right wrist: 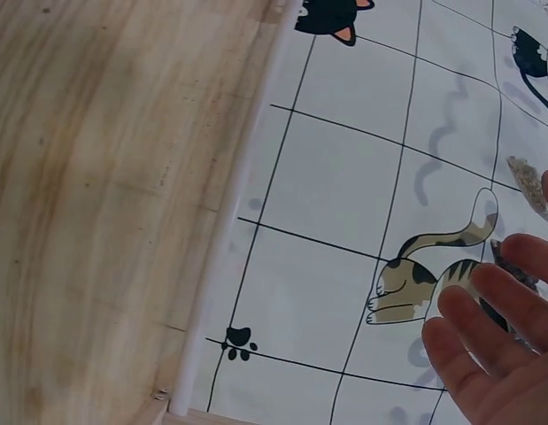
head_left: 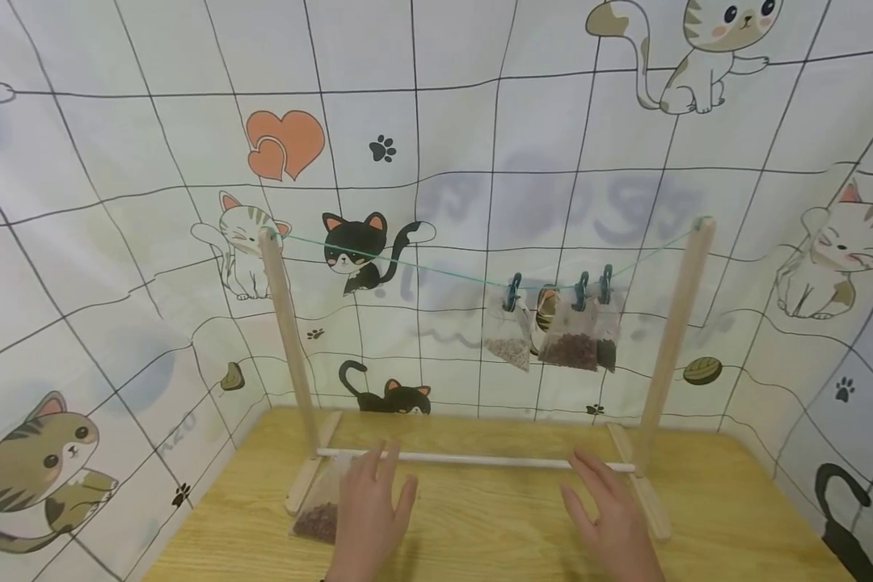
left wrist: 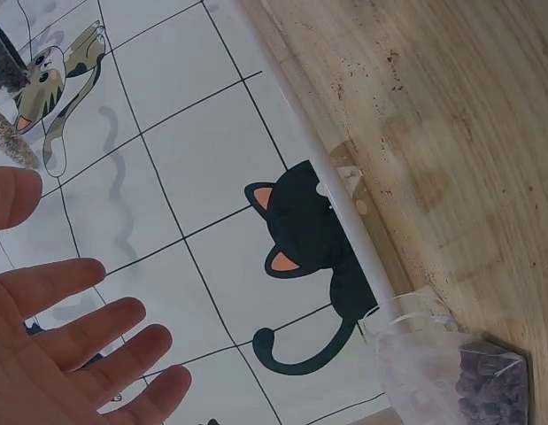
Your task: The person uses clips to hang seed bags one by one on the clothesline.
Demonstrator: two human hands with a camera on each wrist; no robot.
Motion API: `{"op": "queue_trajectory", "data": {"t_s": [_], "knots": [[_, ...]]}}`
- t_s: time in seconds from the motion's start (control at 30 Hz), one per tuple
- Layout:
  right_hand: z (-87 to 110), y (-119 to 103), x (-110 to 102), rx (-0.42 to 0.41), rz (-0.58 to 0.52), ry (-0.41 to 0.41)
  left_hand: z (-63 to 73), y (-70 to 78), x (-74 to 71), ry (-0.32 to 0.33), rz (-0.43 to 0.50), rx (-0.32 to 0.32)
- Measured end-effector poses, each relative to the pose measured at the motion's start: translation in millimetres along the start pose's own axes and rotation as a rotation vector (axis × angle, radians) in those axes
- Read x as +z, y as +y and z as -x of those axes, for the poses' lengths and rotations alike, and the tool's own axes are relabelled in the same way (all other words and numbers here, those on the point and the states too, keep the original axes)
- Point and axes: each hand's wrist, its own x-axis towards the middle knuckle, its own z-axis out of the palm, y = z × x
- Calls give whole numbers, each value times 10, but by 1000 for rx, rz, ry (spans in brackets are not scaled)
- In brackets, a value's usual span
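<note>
My left hand (head_left: 373, 505), fingers spread and holding nothing, is over the table's near left part. Partly behind it lies a clear plastic bag (head_left: 318, 521) with small dark purplish pieces in its bottom, seen also in the left wrist view as a bag (left wrist: 495, 385) beside the white rod. My right hand (head_left: 611, 517) hovers at the right, fingers extended and thumb apart, with nothing in it. Ahead of both hands, a green string (head_left: 436, 271) carries a bag of pale bits (head_left: 508, 349), a bag of reddish-brown bits (head_left: 571, 352) and a bag of dark bits (head_left: 607, 353), hung by dark green clips (head_left: 512, 293).
The string runs between a left wooden post (head_left: 288, 339) and a right wooden post (head_left: 678, 331), each on a wooden foot. A white rod (head_left: 480, 461) joins them low across the wooden table (head_left: 495, 525). A cat-printed sheet (head_left: 451, 129) surrounds the back and sides.
</note>
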Motion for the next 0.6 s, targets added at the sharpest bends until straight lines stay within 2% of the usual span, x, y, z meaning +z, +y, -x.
{"op": "queue_trajectory", "data": {"t_s": [0.07,0.27,0.33,0.47,0.53,0.6], "knots": [[33,8,11,15,15,-6,17,-3,11,-8,-7,-6],[78,71,40,-21,32,3,53,13,31,-47,-9,-10],[89,91,24,25,71,-34,54,48,40,-51,2,14],[93,148,-73,160,121,-192,63,158,73,-36,42,121],[86,202,-139,217,122,-292,75,232,82,-58,72,167],[70,249,-212,284,127,-396,92,311,86,-107,86,192]]}}
